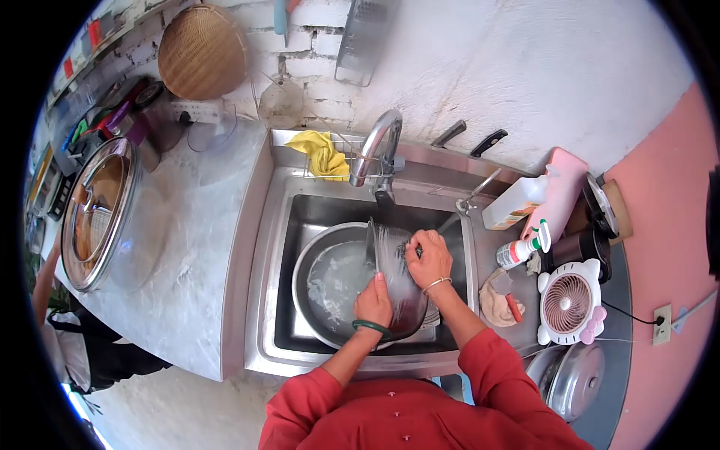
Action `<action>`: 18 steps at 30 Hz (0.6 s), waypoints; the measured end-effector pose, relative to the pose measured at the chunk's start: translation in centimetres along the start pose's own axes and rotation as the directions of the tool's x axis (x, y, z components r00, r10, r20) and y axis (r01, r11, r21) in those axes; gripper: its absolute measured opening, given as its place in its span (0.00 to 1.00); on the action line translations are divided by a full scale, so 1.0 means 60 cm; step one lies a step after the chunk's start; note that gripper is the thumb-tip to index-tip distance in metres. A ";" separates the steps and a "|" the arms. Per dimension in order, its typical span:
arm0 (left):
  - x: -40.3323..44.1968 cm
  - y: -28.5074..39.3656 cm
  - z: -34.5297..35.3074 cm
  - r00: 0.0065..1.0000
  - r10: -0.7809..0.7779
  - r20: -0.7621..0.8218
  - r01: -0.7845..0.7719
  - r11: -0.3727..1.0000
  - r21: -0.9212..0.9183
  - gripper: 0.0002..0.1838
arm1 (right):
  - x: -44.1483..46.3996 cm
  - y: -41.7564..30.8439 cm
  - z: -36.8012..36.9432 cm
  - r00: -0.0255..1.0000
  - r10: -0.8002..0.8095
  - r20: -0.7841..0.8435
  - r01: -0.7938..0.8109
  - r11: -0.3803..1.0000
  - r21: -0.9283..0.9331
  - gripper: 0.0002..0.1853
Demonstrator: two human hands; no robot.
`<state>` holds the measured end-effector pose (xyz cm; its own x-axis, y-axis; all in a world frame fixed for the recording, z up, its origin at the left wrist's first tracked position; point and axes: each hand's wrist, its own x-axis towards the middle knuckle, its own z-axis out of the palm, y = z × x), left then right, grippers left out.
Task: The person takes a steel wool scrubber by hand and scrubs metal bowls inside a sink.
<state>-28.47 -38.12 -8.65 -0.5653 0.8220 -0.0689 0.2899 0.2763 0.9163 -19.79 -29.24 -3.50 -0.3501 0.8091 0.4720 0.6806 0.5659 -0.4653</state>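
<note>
A metal pot (399, 281), wet and streaked on its outside, is tilted on its side over a round metal basin (298, 281). Cloudy water with pale suds fills the basin, which stands in the steel sink (285, 330). My left hand (373, 304), with a green bangle at the wrist, grips the pot near its rim. Against the pot's side, my right hand (430, 259) is closed on a dark steel wool scrubber (415, 250), mostly covered by the fingers. The pot's far side is hidden.
Behind the sink rises a faucet (385, 142), beside a yellow cloth (321, 156). On the right are a spray bottle (517, 253), a white jug (516, 202), a beige cloth (498, 300) and a small fan (568, 304). A glass lid (96, 214) stands on the left counter.
</note>
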 end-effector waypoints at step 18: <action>0.015 -0.007 -0.033 1.000 0.010 0.027 -0.011 0.999 0.051 0.22 | -0.083 -0.026 0.006 0.982 -0.186 -0.001 0.185 0.974 0.132 0.02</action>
<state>-30.63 -38.45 -8.35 -0.5415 0.8377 -0.0708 0.3353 0.2924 0.8956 -19.34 -34.13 -5.38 -0.4701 0.6893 0.5512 0.5130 0.7216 -0.4649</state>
